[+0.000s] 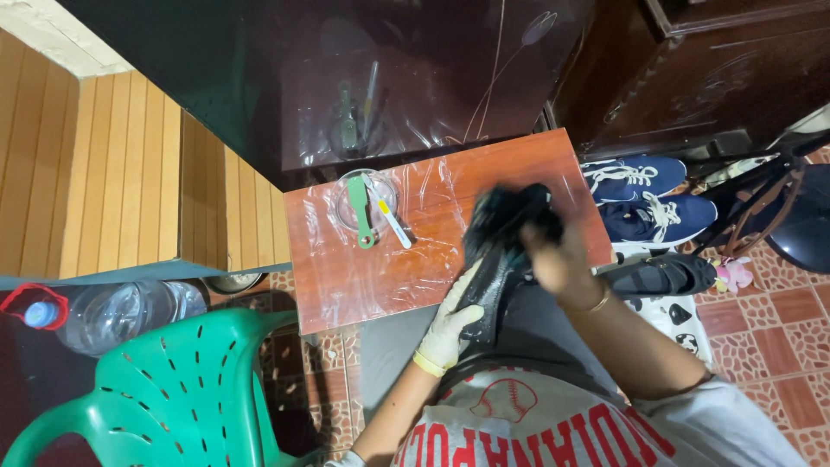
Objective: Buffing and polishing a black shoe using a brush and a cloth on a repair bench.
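Note:
My left hand (450, 324), in a pale glove, grips the lower end of a black shoe (493, 259) held over my lap. My right hand (558, 259), bare with a gold bracelet, presses a dark cloth (510, 212) against the upper part of the shoe; the cloth is blurred. Both hands sit at the near right edge of a small reddish-brown table (415, 268) covered in clear plastic.
A clear glass bowl (341, 207) on the table holds a green tool (361, 212) and a white toothbrush (389, 216). Blue sneakers (648, 195) and a black shoe (661, 275) lie on the tiled floor to the right. A green plastic chair (181, 389) and a large water bottle (112, 311) stand at left.

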